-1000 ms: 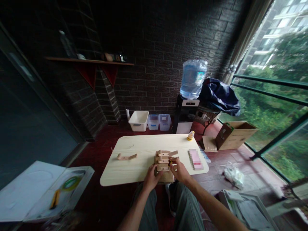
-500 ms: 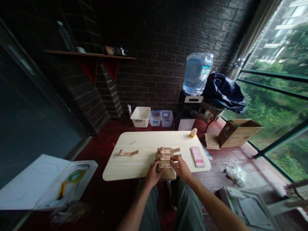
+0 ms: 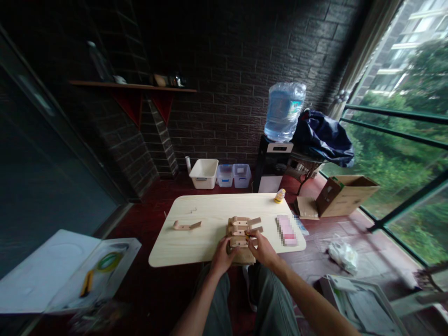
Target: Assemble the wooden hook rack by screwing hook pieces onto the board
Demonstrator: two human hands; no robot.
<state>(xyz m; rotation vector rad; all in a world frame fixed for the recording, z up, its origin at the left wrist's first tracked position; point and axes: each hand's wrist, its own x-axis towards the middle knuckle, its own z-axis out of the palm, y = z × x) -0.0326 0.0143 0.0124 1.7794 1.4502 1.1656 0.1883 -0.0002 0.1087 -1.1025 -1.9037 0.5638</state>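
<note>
A wooden rack with several curved hooks (image 3: 239, 231) rests near the front edge of the pale table, its hooks lying in rows. My left hand (image 3: 222, 256) is closed on the rack's left front corner, thumb along the nearest hook. Over that hook's right end, my right hand (image 3: 262, 248) pinches a small yellow-and-black tool (image 3: 247, 235); its exact kind is too small to make out. Farther left on the table lies a loose wooden hook (image 3: 187, 226). Behind it are two tiny screws or pins (image 3: 193, 210).
On the table's (image 3: 210, 205) right side are a blurred pink item (image 3: 287, 230) and a small yellow-capped bottle (image 3: 279, 196). Plastic bins (image 3: 203, 174) and a water dispenser (image 3: 271, 163) stand behind. An open case (image 3: 105, 266) is at left, a cardboard box (image 3: 345, 196) at right.
My right hand has shifted slightly down and left, bringing the yellow-and-black tool to the nearest hook and uncovering the middle hook's end. My left hand keeps its grip. The view has tilted slightly.
</note>
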